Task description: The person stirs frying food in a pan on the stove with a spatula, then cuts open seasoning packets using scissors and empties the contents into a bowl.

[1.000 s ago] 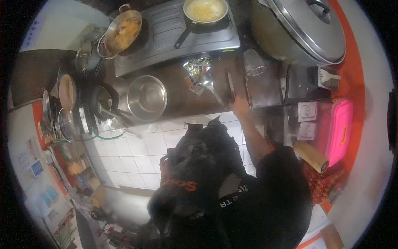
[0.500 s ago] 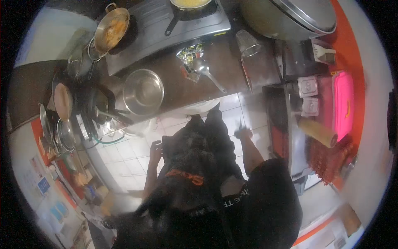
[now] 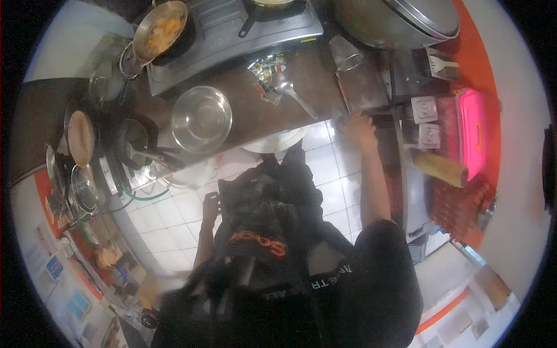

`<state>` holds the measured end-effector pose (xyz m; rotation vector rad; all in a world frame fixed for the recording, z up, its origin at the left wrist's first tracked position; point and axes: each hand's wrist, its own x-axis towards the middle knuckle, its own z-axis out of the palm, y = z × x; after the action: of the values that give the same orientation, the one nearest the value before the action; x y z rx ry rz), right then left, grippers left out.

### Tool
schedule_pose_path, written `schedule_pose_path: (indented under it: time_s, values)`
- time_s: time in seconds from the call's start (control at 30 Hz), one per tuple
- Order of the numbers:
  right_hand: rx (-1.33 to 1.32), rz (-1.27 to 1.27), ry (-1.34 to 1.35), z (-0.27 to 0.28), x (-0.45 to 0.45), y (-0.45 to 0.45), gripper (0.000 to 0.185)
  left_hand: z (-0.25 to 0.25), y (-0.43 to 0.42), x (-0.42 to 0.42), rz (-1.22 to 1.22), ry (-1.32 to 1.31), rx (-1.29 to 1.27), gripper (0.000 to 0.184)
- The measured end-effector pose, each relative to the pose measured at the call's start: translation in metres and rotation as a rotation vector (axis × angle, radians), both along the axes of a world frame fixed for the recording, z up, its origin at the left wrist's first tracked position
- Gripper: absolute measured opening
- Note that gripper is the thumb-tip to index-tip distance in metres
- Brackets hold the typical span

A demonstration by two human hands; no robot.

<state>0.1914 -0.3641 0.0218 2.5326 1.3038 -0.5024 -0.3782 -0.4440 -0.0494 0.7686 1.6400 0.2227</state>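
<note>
My right hand (image 3: 361, 129) is at the counter's front edge, close to the near end of a long thin utensil (image 3: 343, 93). Its fingers look curled and slightly blurred; what they hold, if anything, is hidden. My left hand (image 3: 212, 205) hangs beside my dark apron (image 3: 261, 203), fingers loosely bent and apart, with nothing visible in it. A metal ladle (image 3: 293, 95) lies on the counter left of my right hand, over some shiny packets (image 3: 267, 74). Further left stands a steel bowl (image 3: 201, 120). Behind the utensil lies a mesh strainer (image 3: 346, 53).
On the stove (image 3: 217, 37) sit a pan of orange-brown food (image 3: 164, 35) and a black-handled pan (image 3: 272, 7). A large pot (image 3: 386, 23) stands at the back right. Lidded steel containers (image 3: 426, 110), a pink case (image 3: 473, 136) and a tan cylinder (image 3: 441, 169) are at the right.
My right hand has moved forward and to the right, from over the floor to the counter's edge. My left hand stays low at my side. The view has shifted slightly.
</note>
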Motion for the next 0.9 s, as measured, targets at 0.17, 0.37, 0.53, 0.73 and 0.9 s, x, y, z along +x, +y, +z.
schedule_pose_path:
  time_s: [0.17, 0.37, 0.53, 0.73, 0.9]
  values:
    - [0.802, -0.202, 0.092, 0.02, -0.049, -0.01, 0.066, -0.04, -0.016, -0.007, -0.104, 0.036, 0.154, 0.034]
    - [0.104, -0.458, 0.17, -0.123, -0.101, -0.119, 0.066, -0.017, -0.03, 0.011, -0.277, 0.304, 0.172, 0.035]
    - [-0.222, -0.357, 0.251, -0.148, -0.065, -0.1, 0.071, -0.035, -0.033, -0.007, -0.472, 0.218, 0.217, 0.034]
    - [0.651, -0.322, 0.209, 0.013, -0.075, -0.034, 0.068, -0.076, -0.006, -0.042, -0.573, 0.047, 0.543, 0.03]
    - [0.84, -0.32, 0.275, 0.029, -0.086, -0.046, 0.066, -0.007, 0.033, 0.009, 0.123, -0.017, -0.008, 0.033]
